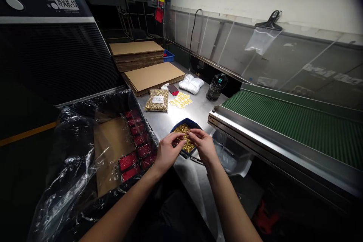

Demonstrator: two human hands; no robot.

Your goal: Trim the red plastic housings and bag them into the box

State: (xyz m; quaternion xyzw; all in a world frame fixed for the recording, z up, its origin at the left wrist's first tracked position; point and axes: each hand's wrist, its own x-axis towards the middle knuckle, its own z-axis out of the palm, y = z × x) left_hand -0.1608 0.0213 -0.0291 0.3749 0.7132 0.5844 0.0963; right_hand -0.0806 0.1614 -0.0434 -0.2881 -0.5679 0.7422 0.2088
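Observation:
A dark blue tray (173, 127) filled with small gold-coloured metal pieces (184, 128) lies on the metal table. Above it my left hand (167, 152) comes in from the left, its thumb and fingers drawn together in a pinch. From the other side my right hand (206, 146) meets it, thumb and index finger also pinched. The fingertips of both hands nearly touch over the gold pieces. Whatever is between them is too small to make out.
Left stands a plastic-lined box (112, 147) with red packs (127, 161). Behind the tray are a bag of gold pieces (157, 100), a sticker sheet (181, 100), a white bundle (191, 83), a dark container (217, 87) and cardboard stacks (154, 75). A green conveyor belt (292, 121) runs right.

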